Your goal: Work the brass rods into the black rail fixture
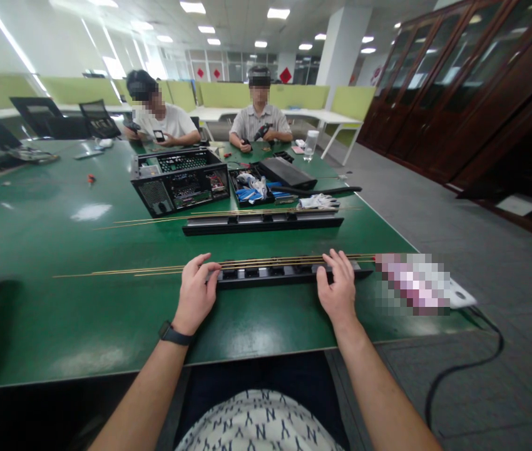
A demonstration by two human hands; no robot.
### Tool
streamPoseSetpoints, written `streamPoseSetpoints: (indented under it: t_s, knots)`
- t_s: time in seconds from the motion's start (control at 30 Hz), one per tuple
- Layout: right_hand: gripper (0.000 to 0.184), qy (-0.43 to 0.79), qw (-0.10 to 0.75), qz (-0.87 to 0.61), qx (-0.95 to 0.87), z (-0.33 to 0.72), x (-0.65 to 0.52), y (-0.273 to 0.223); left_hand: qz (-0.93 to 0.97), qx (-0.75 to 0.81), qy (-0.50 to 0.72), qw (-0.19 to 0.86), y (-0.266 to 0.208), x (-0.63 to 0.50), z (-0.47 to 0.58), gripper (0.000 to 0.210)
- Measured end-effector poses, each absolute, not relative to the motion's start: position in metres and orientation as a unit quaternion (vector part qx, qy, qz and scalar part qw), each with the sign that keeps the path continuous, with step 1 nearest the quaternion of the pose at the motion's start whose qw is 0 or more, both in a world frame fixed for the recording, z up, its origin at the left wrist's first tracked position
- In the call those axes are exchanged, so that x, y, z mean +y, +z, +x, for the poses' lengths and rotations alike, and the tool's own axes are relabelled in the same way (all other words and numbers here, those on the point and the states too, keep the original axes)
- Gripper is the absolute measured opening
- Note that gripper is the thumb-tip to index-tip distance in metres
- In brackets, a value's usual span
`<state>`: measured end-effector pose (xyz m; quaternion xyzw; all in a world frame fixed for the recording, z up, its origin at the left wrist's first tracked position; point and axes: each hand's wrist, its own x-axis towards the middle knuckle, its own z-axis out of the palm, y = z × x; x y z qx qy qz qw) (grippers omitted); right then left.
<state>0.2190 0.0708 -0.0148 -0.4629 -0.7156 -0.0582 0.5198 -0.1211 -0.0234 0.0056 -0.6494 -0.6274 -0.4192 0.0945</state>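
Extending past left grip (197, 294), golden rods (270, 262)

From where I stood, rectangular ceiling lights (193, 7) glowed along the top of the frame. Dark wooden cabinets (428, 75) with glass doors filled the upper right, over grey flooring (402, 203). Lime-green partitions (304, 94) crossed the upper middle behind white desks (306, 114), and a white column (345, 47) rose right of centre.
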Motion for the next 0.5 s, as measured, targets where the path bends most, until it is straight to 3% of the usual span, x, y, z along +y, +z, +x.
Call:
streamPoseSetpoints:
  t_s: [0.5]
  knots:
    - [0.031, -0.061, 0.518, -0.464, -0.716, 0.2196, 0.0718, -0.0152, -0.642, -0.63, -0.426, 0.102, 0.003, -0.0245, -0.1254, 0.015]
